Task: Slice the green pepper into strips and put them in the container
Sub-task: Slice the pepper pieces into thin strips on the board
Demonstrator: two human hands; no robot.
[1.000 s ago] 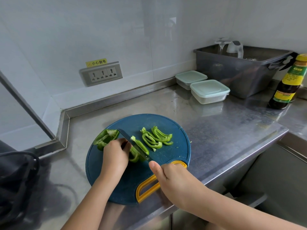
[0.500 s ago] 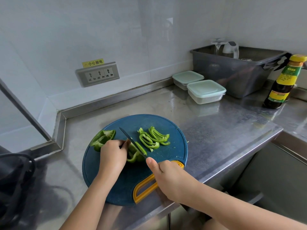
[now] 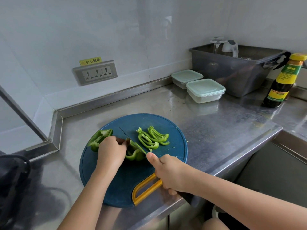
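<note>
The steel desk (image 3: 216, 130) carries everything you work with. At its far right stands a grey tub (image 3: 232, 77), and in front of you lies the round blue cutting board (image 3: 116, 185), its yellow handle pointing toward your right side. Between board and tub sit two lidded containers; the nearer container (image 3: 205, 89) has its lid on, well apart from the board and off to the far right.

Your left hand (image 3: 111, 153) rests on the board with its fingers curled down over the pepper piece (image 3: 134, 154), pinning it flat. Your right hand (image 3: 172, 173) has its fingers wrapped round the knife handle, thumb laid forward along the top. An uncut pepper half (image 3: 99, 138) lies just beyond your left hand, at the board's left edge.

The knife (image 3: 132, 140) is what matters here: its blade runs on a diagonal, from your right thumb away toward the far left, and it sits against the right face of the pinned piece. So the uncut flesh lies left of the blade, between it and your left fingers, while the finished strips (image 3: 152, 138) lie to its right, curved and roughly parallel to the blade. I judge that each coming cut narrows the gap to your left fingertips, so draw them back first. The right hand is nearer the container, which must be opened before any strips go in.
</note>
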